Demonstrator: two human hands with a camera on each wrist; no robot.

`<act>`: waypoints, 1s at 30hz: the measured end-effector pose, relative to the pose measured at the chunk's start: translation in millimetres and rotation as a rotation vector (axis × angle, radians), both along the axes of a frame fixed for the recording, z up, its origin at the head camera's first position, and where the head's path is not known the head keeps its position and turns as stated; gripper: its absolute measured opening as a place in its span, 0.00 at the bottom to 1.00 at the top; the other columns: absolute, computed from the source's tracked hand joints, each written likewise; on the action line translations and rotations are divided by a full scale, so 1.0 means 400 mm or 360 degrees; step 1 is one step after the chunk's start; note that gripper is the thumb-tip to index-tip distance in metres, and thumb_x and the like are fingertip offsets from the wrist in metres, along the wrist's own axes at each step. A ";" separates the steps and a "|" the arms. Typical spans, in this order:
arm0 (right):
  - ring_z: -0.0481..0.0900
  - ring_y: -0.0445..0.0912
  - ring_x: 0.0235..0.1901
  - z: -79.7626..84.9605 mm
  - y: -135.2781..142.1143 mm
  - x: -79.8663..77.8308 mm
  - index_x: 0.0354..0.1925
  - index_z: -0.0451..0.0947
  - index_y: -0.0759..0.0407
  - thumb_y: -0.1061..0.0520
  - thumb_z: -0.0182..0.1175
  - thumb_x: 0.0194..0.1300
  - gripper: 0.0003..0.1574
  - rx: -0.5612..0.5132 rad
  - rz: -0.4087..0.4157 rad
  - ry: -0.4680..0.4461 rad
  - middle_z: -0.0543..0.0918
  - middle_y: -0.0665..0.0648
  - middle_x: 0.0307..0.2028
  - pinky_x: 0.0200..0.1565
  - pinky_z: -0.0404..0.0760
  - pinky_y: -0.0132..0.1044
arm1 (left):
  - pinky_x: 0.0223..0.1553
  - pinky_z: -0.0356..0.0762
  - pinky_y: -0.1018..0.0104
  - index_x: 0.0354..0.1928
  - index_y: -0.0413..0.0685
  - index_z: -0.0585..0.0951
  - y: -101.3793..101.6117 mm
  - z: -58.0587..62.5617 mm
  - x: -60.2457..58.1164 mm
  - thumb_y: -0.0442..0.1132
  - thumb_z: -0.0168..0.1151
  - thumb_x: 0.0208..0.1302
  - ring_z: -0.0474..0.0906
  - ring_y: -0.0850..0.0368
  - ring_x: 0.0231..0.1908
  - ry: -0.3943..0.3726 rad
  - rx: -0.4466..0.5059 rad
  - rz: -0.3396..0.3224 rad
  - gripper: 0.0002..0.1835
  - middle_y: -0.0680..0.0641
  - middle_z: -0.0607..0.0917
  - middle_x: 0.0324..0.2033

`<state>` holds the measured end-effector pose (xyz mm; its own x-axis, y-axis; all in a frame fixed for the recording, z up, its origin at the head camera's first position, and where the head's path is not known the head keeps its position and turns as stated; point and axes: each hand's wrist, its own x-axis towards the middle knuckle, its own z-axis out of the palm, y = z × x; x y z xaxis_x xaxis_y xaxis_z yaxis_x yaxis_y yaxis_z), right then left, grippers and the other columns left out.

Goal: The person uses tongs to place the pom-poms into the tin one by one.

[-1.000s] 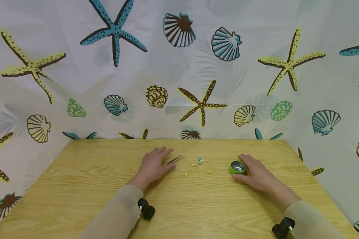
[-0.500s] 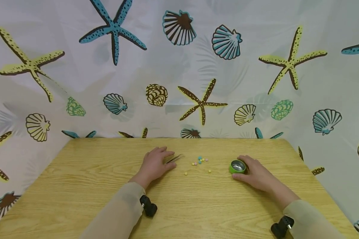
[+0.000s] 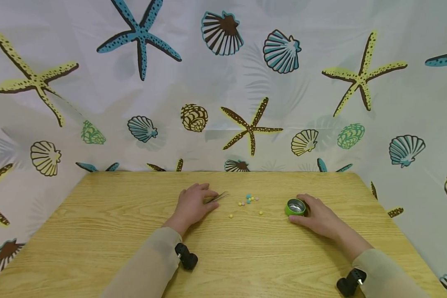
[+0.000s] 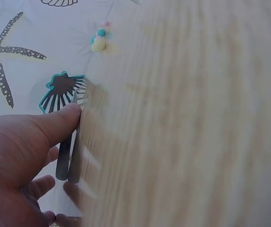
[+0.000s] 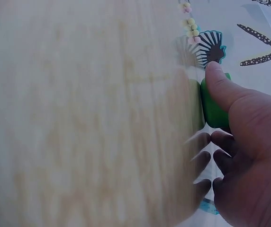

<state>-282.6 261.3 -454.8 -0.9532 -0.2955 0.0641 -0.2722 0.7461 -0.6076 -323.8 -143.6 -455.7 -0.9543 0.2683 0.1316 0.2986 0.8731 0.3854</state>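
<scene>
A pair of metal tweezers (image 3: 217, 197) lies on the wooden table. My left hand (image 3: 192, 205) pinches it between thumb and index finger, the thumb lying along the tweezers (image 4: 68, 153) in the left wrist view. Farther right, my right hand (image 3: 319, 217) grips a small round green cup (image 3: 295, 207) with a shiny metal inside. In the right wrist view the thumb presses on the near side of the green cup (image 5: 213, 106); the fingers behind it are partly hidden. Between the hands lie several small yellow, pink and blue beads (image 3: 248, 199).
One yellow bead (image 3: 231, 216) and another yellow bead (image 3: 260, 213) lie apart from the cluster, nearer to me. The wooden table (image 3: 231, 256) ends at a white curtain (image 3: 208, 149) printed with starfish and shells, which also hangs at both sides.
My left index finger has come down a little towards the thumb at the tweezers. The right hand stays around the green cup. The head view has shifted slightly.
</scene>
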 end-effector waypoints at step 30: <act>0.67 0.71 0.77 -0.003 -0.021 0.005 0.80 0.64 0.70 0.40 0.73 0.76 0.53 -0.0054 -0.0046 -0.0060 0.70 0.75 0.76 0.75 0.66 0.68 | 0.78 0.45 0.21 0.46 0.52 0.93 -0.004 -0.025 0.002 0.41 0.76 0.75 0.69 0.32 0.77 0.0043 0.0322 0.0051 0.04 0.39 0.80 0.73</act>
